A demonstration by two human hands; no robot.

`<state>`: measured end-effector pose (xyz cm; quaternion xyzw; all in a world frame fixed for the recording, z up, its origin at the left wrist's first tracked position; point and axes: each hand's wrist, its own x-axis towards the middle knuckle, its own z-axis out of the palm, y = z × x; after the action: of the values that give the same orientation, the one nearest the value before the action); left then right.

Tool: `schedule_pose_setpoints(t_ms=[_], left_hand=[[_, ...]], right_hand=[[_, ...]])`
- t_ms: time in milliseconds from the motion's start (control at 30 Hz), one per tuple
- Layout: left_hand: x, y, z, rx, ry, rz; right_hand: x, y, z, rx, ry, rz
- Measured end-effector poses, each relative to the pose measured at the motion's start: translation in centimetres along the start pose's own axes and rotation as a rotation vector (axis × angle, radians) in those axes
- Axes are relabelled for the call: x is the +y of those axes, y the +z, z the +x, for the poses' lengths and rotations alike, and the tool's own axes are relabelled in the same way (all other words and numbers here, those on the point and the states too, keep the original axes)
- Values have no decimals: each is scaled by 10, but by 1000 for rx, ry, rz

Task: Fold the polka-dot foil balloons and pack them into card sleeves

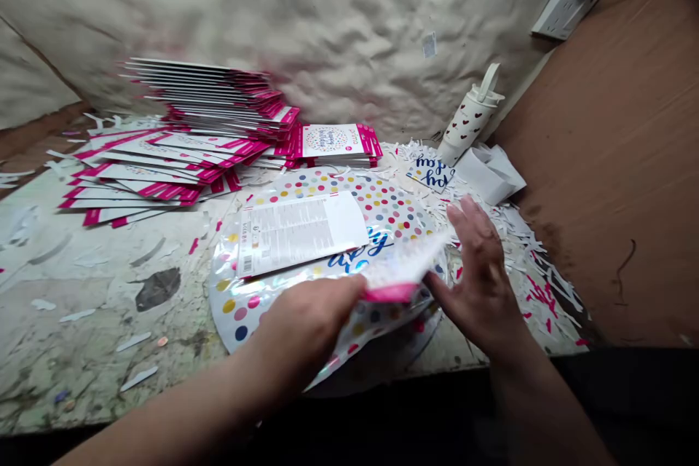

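Observation:
My left hand (311, 324) pinches the pink lower edge of a white and pink printed card (401, 273), which is tilted and blurred by motion. Fingers apart, my right hand (478, 277) stands at the card's right end; its thumb is close to the edge, and I cannot tell if it touches. Beneath both hands lies a flat, round foil balloon (232, 306) with coloured dots and blue lettering, partly covered. A white printed card (303, 229) with small text and a barcode rests on the balloon, left of the held card.
Stacked pink and white cards (212, 98) stand at the back left, with a fanned pile (147, 171) before them and a smaller stack (336, 142) alongside. A heart-patterned bottle (470, 120), crumpled white paper (488, 173) and paper shreds (538, 269) are at right. A socket strip (565, 7) hangs above.

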<state>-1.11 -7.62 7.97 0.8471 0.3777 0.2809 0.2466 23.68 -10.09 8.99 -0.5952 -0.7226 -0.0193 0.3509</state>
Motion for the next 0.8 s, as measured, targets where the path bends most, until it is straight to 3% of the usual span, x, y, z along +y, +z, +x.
schedule_pose_setpoints(t_ms=[33, 100, 200, 267, 333, 400, 467, 533, 600, 633, 700, 800], left_hand=[[4, -6, 3, 0, 111, -10], [7, -18, 7, 71, 171, -130], [0, -37, 12, 97, 86, -259], [-12, -57, 17, 86, 105, -133], [-31, -90, 31, 276, 141, 151], [-59, -133, 56, 562, 125, 490], [-95, -179, 88, 667, -17, 771], [-138, -218, 122, 651, -89, 775], [-180, -241, 154, 525, -165, 742], [-197, -246, 168, 413, -229, 736], [-217, -244, 190, 326, -289, 716], [-207, -218, 204, 433, -176, 732]], right_hand=[[-4, -7, 5, -71, -85, 113], [-11, -12, 13, -193, -120, 401], [-16, 1, 24, -169, 86, 758], [-14, 18, 32, -172, 178, 896], [-10, 34, 38, -208, 221, 984], [-4, 48, 42, -218, 280, 1007], [2, 57, 42, -257, 326, 951], [7, 64, 43, -317, 310, 828], [15, 70, 50, -404, 220, 619], [22, 73, 58, -451, 176, 451], [43, 79, 82, -531, 148, 44], [88, 89, 127, -556, 256, -412]])
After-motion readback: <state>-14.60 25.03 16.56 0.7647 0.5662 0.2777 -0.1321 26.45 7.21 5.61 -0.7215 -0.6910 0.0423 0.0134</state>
